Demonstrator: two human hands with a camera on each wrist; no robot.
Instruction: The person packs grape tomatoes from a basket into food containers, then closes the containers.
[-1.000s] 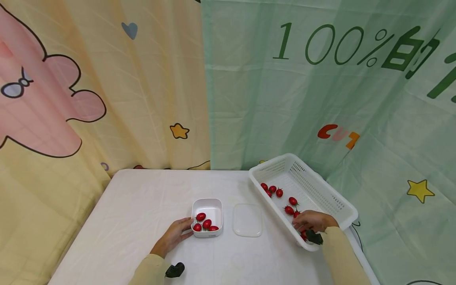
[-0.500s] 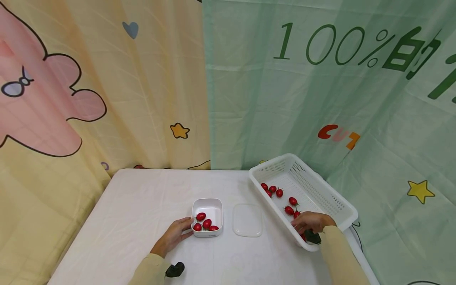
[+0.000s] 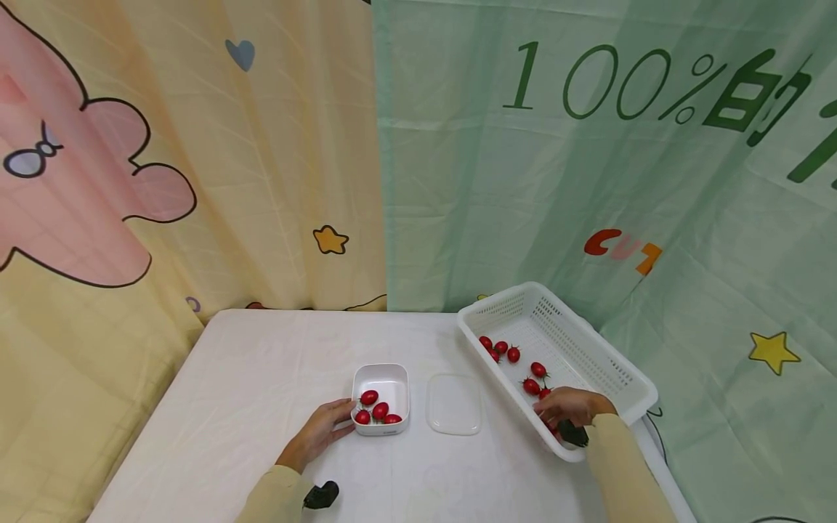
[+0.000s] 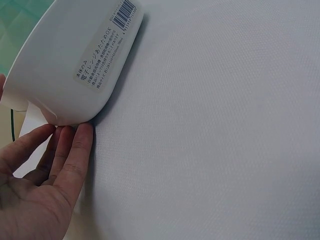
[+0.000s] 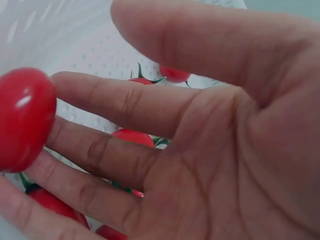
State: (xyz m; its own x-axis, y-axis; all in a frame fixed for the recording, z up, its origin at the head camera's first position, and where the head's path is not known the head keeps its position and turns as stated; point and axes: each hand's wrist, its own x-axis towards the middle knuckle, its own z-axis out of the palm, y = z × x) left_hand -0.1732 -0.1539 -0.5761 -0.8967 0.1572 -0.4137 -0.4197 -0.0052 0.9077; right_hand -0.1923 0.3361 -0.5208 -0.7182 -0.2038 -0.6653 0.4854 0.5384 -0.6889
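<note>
Several red cherry tomatoes (image 3: 380,411) lie in the small white square container (image 3: 401,378). My left hand (image 3: 325,430) touches the container's left side with its fingertips, and its fingers look fairly straight. In the left wrist view those fingertips meet the container's lower corner, beside a printed label (image 4: 107,47). My right hand (image 3: 572,404) reaches down into the white basket (image 3: 604,354). In the right wrist view a cherry tomato (image 5: 25,117) touches its extended fingertips, while the thumb stands apart from it. More tomatoes (image 5: 57,205) show behind and between the fingers.
A clear flat lid (image 3: 454,404) lies on the white tablecloth (image 3: 275,363) between the container and the basket. Several other tomatoes (image 3: 513,354) rest along the basket's left side. Printed curtains (image 3: 458,181) hang behind and beside the table.
My right hand has shifted slightly to the left within the basket. The left hand, container and lid stay in place.
</note>
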